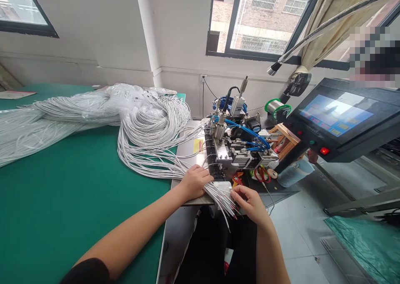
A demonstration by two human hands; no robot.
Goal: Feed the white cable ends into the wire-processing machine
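Observation:
My left hand (195, 181) is closed round a thick bundle of thin white cables (150, 144) at the edge of a metal plate (187, 148). The cable ends (225, 204) fan out past that hand toward me, with stripped coloured tips. My right hand (248, 202) pinches at those ends, its fingers pressed together just below a small white block (222, 187). Right behind both hands stands a small machine (239, 144) with blue air hoses and metal clamps.
A green mat (62, 200) covers the table, with a large heap of white cables (78, 109) at the back. A touchscreen control box (340, 121) with red and green buttons hangs at the right. Red scissors (261, 174) and a solder wire spool (276, 107) sit near the machine.

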